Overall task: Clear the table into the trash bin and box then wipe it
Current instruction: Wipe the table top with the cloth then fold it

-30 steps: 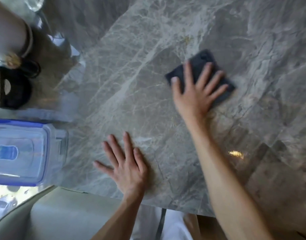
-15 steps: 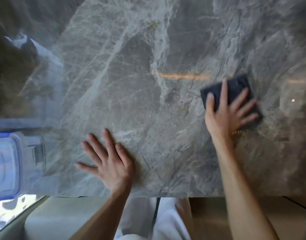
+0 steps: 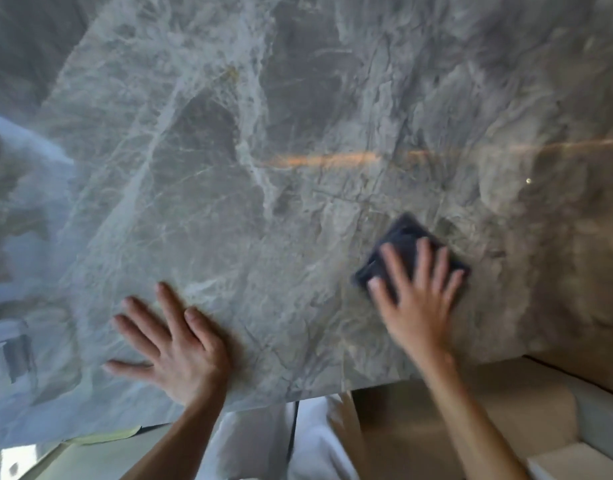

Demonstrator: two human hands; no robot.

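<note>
- Head view, looking straight down on a grey marble table (image 3: 298, 168) streaked with pale veins, and both bare hands are on it.
- Right hand (image 3: 417, 306) is flat on a dark folded cloth (image 3: 398, 242), fingers (image 3: 423, 261) spread wide and laid across its top, palm pressing down rather than pinching. Nothing is curled round the cloth; it is pinned under an open hand.
- The cloth sits right of centre, near the table's front edge, and lies as a diamond: one corner points away from the person toward the far side, another out to the right. Its long axis is hard to call, since the hand covers the near half and the whole thing is blurred.
- Left hand (image 3: 173, 344) is planted palm down on bare marble near the front edge, fingers fanned, thumb out to the left, holding nothing.
- The two hands are well apart, with open marble between them.
- An orange streak of reflected light (image 3: 326, 159) runs left to right across the surface beyond the cloth.
- At the far left edge, a pale blurred shape (image 3: 7, 344) on the table; I cannot tell what it is.
- Below the table edge, white clothing (image 3: 308, 445) shows between the forearms.
</note>
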